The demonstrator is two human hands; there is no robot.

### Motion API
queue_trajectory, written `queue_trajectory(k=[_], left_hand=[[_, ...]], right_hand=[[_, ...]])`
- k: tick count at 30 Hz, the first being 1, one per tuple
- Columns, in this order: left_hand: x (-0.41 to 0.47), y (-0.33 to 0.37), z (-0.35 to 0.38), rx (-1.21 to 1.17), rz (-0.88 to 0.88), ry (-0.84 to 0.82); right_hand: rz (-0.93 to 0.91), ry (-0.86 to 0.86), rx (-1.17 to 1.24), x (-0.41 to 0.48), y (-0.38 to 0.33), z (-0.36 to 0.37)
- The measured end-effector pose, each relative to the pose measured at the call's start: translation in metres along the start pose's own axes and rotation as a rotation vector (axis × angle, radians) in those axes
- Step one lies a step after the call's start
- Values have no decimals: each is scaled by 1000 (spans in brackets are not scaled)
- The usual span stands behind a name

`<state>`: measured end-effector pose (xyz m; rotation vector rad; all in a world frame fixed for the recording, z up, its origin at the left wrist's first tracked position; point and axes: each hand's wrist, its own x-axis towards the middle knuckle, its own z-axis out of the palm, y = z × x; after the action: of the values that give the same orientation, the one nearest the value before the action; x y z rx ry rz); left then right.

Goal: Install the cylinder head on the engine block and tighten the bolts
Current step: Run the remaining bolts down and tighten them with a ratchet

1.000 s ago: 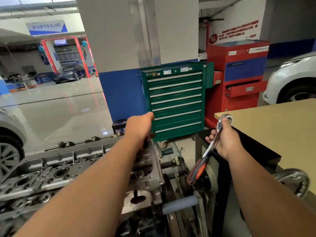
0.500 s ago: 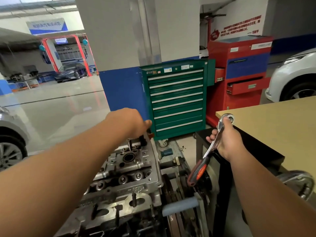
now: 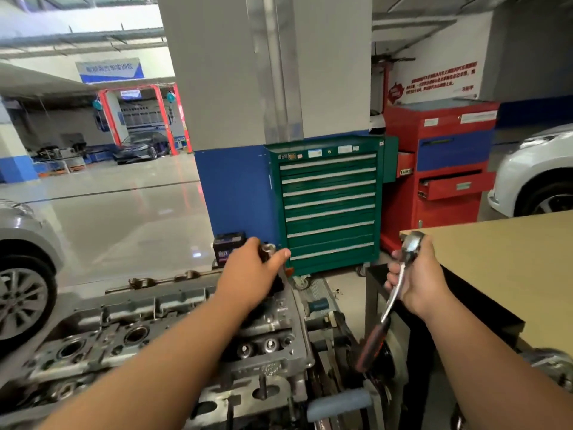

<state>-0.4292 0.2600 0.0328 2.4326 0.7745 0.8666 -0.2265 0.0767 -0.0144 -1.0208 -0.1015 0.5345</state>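
Left hand (image 3: pixel 251 271) at the far end of the cylinder head (image 3: pixel 273 352), which lies flat at lower left; thumb and fingers pinch a short metal cylinder (image 3: pixel 267 250). Right hand (image 3: pixel 417 279) is clenched round a ratchet wrench (image 3: pixel 387 311), its head uppermost, beside the tan table (image 3: pixel 511 259).

The glossy grey floor (image 3: pixel 124 218) carries a green tool cabinet (image 3: pixel 328 206) on casters with a red tool cabinet (image 3: pixel 446 169) just beside it, a black battery (image 3: pixel 229 248) near the green one, a white car (image 3: pixel 536 175) at the right, a silver car (image 3: pixel 21 259) at the left and a dark car (image 3: pixel 141 148) far back. A tan-topped table (image 3: pixel 502 259) on a black frame stands at the right. At the lower middle a metal stand (image 3: pixel 325 308) bears the cylinder head (image 3: pixel 155 324).
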Motion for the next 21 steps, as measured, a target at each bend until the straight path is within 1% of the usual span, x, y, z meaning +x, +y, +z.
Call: queue_trajectory(k=[1,2,4,6,7,9,15,18,21], left_hand=[[-5,-2,7,-89,-19,65],[-8,-4,12,-163,-18,102],[-10,-7,16,-236,11,115],[-11,-9,17,-239,45,103],[-11,-10,17,-238,52,94],[-12,-10,17,-242,48,82],[-13,-9,12,-253,27,62],[-13,-9,11,-254,42,5],[-15,-10,10,-263,38,-25]], right_hand=[[13,-96,-73,-6,-7,11],[18,-208,-206,-13,-15,26],[19,-445,-524,-27,-26,61],[-30,-599,-820,-43,-30,97],[-71,-637,-940,-49,-31,114],[-130,-661,-1112,-56,-34,141],[-5,-689,-1506,-43,-50,175],[54,-742,-1633,-32,-59,183],[94,-837,-1665,-23,-61,187]])
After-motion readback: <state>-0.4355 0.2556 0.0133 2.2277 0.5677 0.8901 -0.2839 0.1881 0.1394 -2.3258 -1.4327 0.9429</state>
